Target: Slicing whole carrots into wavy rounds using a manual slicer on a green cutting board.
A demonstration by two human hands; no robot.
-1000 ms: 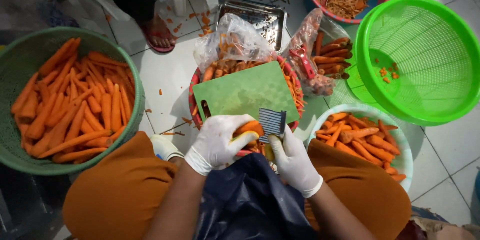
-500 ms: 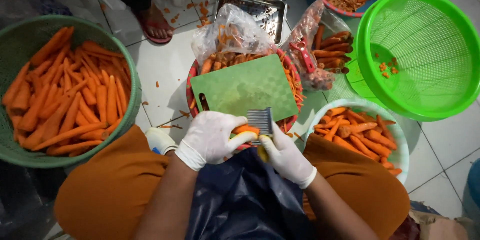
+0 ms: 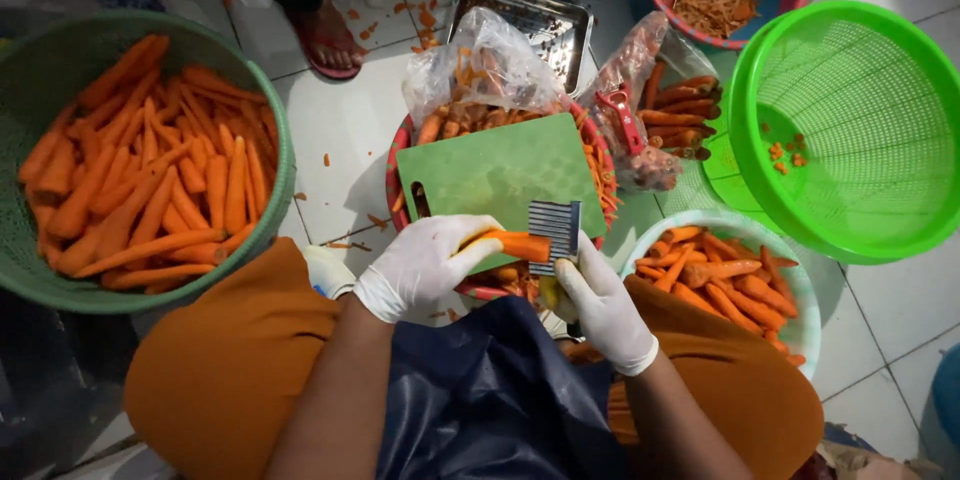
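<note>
In the head view, the left hand (image 3: 425, 262), in a white glove, has its grip closed around a peeled carrot (image 3: 512, 244), holding it level over the near edge of a green cutting board (image 3: 500, 172). The right hand (image 3: 600, 302), also gloved, has its grip closed on a crinkle-cut blade (image 3: 555, 236), whose wavy metal edge stands upright and touches the carrot's right end. The cutting board lies across a red basin (image 3: 397, 155) that holds cut carrot pieces and a crumpled clear plastic bag (image 3: 480, 65). To the left, on the tiled floor (image 3: 345, 130), a large green basket (image 3: 270, 140) is filled with whole peeled carrots. To the right, just beside the person's knee, a pale bowl (image 3: 805, 305) holds more carrots, and behind it sits a bright green colander (image 3: 850, 120) with a few orange scraps. A metal tray (image 3: 555, 25) lies beyond the basin, and a sandalled foot (image 3: 325, 35) of another person rests near it.
</note>
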